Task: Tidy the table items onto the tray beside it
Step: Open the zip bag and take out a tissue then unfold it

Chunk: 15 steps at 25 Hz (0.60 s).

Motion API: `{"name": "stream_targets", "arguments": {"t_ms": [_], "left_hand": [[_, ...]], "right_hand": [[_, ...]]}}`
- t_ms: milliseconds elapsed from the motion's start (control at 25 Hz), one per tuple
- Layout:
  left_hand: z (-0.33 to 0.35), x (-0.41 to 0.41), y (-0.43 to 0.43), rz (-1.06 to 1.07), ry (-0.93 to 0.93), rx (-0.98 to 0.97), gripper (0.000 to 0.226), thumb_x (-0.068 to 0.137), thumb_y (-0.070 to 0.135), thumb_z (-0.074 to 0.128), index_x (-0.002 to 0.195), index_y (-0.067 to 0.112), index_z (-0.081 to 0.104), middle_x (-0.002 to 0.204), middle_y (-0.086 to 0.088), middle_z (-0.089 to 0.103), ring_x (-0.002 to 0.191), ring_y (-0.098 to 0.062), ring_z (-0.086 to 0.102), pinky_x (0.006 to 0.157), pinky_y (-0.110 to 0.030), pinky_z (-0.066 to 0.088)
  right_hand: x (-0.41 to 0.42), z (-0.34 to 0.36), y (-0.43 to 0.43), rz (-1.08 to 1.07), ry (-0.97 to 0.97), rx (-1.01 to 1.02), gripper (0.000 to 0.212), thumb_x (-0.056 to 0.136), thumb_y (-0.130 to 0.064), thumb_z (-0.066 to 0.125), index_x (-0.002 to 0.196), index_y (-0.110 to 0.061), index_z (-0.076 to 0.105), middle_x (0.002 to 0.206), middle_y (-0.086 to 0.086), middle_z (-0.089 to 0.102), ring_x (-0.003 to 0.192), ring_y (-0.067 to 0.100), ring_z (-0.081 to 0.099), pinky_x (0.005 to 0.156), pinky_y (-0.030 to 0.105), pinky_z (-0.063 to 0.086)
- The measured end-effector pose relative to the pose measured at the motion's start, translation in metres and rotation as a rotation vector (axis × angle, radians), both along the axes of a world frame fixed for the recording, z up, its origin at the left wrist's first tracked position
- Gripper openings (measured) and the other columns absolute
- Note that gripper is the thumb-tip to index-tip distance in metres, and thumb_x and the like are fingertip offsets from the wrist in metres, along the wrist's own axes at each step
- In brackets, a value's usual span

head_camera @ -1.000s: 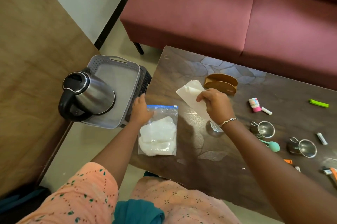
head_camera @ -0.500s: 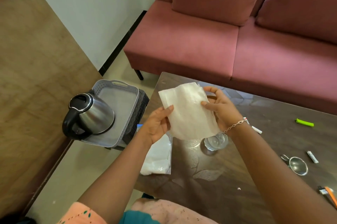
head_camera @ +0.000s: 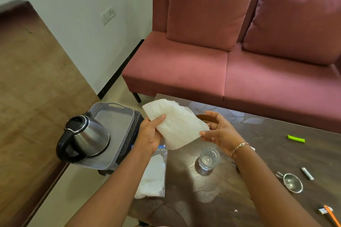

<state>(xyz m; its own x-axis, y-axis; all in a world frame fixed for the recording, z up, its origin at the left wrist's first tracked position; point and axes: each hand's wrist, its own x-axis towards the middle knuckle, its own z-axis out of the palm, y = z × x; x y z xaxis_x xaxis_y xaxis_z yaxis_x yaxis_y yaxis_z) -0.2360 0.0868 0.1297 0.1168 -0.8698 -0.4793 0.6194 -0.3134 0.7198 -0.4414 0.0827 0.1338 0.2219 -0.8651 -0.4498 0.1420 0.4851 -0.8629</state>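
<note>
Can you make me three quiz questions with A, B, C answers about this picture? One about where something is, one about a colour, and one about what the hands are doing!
1. Where is the steel kettle?
A. On the sofa
B. On the grey tray
C. On the floor

2. What colour is the sofa?
A. Blue
B. Yellow
C. Dusty pink

3. What is happening with the white paper napkin?
A. Both hands hold it above the table
B. It lies flat on the tray
C. It is stuffed in the drinking glass

Answers:
1 B, the kettle stands at the near end of the tray.
2 C, its seat and cushions are pink.
3 A, the left hand and right hand pinch its edges in the air.
</note>
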Motion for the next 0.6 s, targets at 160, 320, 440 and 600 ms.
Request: {"name": "stream_targets", "arguments": {"t_ms": [160,320,440,600], "left_hand": [[0.004,-0.003,0.001,0.084,-0.026,-0.038,0.012,0.09,0.004,0.052,0.095,0.015,0.057,0.098,-0.007,0.063,0.101,-0.026,0.056,0.086,-0.045,0.049],[0.004,0.001,-0.001,0.121,-0.288,-0.053,0.033,0.084,-0.003,0.059,0.109,0.013,0.045,0.1,-0.006,0.057,0.096,-0.024,0.056,0.072,-0.035,0.054],[0.007,0.003,0.001,0.08,-0.494,-0.14,0.049,0.081,-0.005,0.062,0.117,0.02,0.041,0.094,-0.006,0.056,0.084,-0.019,0.057,0.064,-0.029,0.054],[0.013,0.007,0.001,-0.129,-0.661,-0.219,0.026,0.081,-0.004,0.062,0.099,0.014,0.062,0.106,-0.01,0.058,0.099,-0.024,0.054,0.068,-0.027,0.054]], "right_hand": [[-0.008,0.004,-0.001,-0.059,0.083,-0.111,0.05,0.073,0.02,0.058,0.109,-0.014,0.048,0.09,0.014,0.062,0.079,0.024,0.063,0.063,0.031,0.058],[-0.015,0.007,-0.002,-0.067,0.109,-0.193,0.031,0.077,0.019,0.054,0.081,-0.012,0.054,0.087,0.014,0.059,0.075,0.022,0.061,0.06,0.026,0.058],[-0.021,0.004,-0.002,-0.087,0.164,-0.275,0.026,0.078,0.016,0.055,0.076,-0.009,0.06,0.076,0.005,0.062,0.066,0.014,0.062,0.061,0.025,0.056],[-0.025,0.004,-0.003,-0.153,0.21,-0.347,0.028,0.08,0.013,0.056,0.078,-0.013,0.067,0.061,-0.004,0.059,0.062,0.009,0.062,0.066,0.025,0.058]]}}
